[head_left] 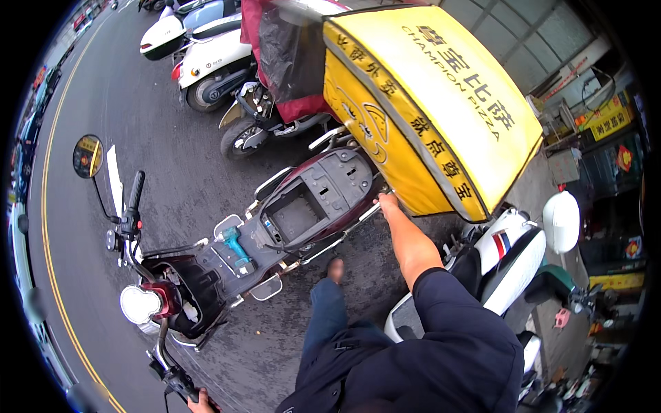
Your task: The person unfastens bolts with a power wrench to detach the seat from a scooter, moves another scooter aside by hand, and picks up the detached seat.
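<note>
My left hand (201, 403) grips the lower handlebar (177, 380) of a dark red scooter at the bottom left. My right hand (386, 202) is closed around a metal rear rail (368, 213) beside the lower corner of a big yellow delivery box (434, 96) on the scooter's back. The seat is absent or raised out of sight, showing an open grey storage well (292, 213). A teal cordless drill (233, 244) lies on the black footboard (251, 265). A round mirror (88, 156) stands above the far grip.
Parked scooters (213, 65) stand beyond, one under a maroon cover (289, 82). A white scooter (509, 268) is close on my right, near shopfronts (613, 193). A road (76, 227) with yellow lines and cars runs along the left. My foot (335, 270) is on the asphalt.
</note>
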Motion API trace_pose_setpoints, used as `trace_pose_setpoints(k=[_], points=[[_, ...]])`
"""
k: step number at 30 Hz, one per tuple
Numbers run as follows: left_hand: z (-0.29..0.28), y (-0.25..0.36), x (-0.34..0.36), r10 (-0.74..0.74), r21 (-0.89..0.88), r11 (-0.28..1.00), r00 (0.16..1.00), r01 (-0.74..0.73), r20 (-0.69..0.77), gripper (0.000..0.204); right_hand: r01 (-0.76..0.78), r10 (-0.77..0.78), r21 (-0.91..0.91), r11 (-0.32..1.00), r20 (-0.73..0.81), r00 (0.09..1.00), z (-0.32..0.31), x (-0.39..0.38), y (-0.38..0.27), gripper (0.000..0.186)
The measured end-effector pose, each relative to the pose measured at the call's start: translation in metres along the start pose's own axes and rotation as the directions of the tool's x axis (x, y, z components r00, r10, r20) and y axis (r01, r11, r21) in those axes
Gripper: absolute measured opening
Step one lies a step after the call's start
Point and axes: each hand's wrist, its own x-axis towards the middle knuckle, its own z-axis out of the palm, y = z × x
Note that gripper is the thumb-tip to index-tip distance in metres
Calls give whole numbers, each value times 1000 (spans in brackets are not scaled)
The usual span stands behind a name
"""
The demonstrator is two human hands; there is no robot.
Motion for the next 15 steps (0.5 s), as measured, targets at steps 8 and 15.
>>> trace_pose_setpoints(k=[8,15], points=[[46,0,-24,-78,-128,990,994,67,-83,18,68,-69,11,998,85,994,-15,-28,9,31],[106,4,-48,-111,-250,965,988,81,-107,18,11,-28,183,983,90,996,-15,-16,9,36]])
